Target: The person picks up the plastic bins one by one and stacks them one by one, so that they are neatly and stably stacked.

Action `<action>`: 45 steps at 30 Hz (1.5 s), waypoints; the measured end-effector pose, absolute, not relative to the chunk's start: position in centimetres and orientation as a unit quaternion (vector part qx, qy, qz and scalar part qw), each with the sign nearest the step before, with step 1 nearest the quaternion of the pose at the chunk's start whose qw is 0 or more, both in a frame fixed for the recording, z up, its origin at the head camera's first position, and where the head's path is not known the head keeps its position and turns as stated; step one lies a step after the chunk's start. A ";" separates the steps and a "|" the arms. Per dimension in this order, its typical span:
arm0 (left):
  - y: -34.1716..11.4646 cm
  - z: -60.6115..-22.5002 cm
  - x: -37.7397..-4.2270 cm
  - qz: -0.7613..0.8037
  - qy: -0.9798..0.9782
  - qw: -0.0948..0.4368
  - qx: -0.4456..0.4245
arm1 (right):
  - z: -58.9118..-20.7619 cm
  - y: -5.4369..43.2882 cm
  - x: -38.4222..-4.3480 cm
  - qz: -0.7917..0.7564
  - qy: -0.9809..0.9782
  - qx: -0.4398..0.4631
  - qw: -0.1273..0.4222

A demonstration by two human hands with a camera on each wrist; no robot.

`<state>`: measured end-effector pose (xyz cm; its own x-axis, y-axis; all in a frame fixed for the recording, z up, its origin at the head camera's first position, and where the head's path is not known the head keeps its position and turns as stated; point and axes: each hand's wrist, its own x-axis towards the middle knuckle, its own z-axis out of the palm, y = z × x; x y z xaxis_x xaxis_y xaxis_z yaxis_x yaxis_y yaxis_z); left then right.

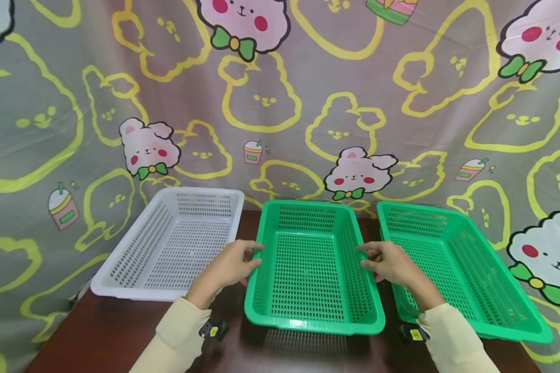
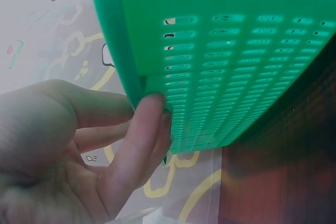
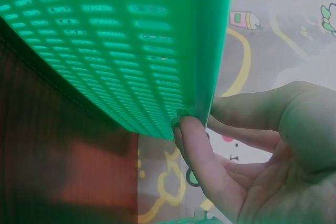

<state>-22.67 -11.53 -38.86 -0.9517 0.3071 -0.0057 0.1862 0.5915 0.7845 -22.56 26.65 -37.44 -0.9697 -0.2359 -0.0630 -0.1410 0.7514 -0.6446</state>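
Note:
A green perforated plastic basket point(image 1: 315, 324) is in the middle of the head view, with nothing inside it. My left hand point(image 1: 235, 262) pinches its left rim, thumb at the lip and fingers curled under against the outer wall. On the opposite side my right hand point(image 1: 386, 263) pinches the right rim in the same way. The left wrist view shows the left fingers point(image 2: 139, 145) below the rim, beside the slotted wall. In the right wrist view the right fingers point(image 3: 197, 150) lie likewise against the outer side.
Left of it stands a white perforated basket point(image 1: 135, 294); to the right is a second green basket point(image 1: 508, 331), partly behind my right arm. All are on a dark reddish-brown table point(image 1: 98, 331). A cartoon-printed curtain point(image 1: 280, 171) hangs close behind.

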 end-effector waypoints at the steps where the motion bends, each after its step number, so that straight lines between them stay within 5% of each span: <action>1: -11.5 -38.8 -22.7 0.429 0.890 0.070 0.139 | -37.4 26.7 -22.5 -0.338 0.933 -0.100 0.071; 45: -12.5 -39.0 -21.8 0.435 0.886 0.076 0.143 | -37.7 26.1 -21.9 -0.344 0.931 -0.097 0.077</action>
<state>-21.79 -12.52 -38.99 -0.9477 0.3190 -0.0111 0.1860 0.5801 0.7930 -21.92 26.07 -37.74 -0.9694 -0.2330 -0.0769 -0.1268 0.7440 -0.6560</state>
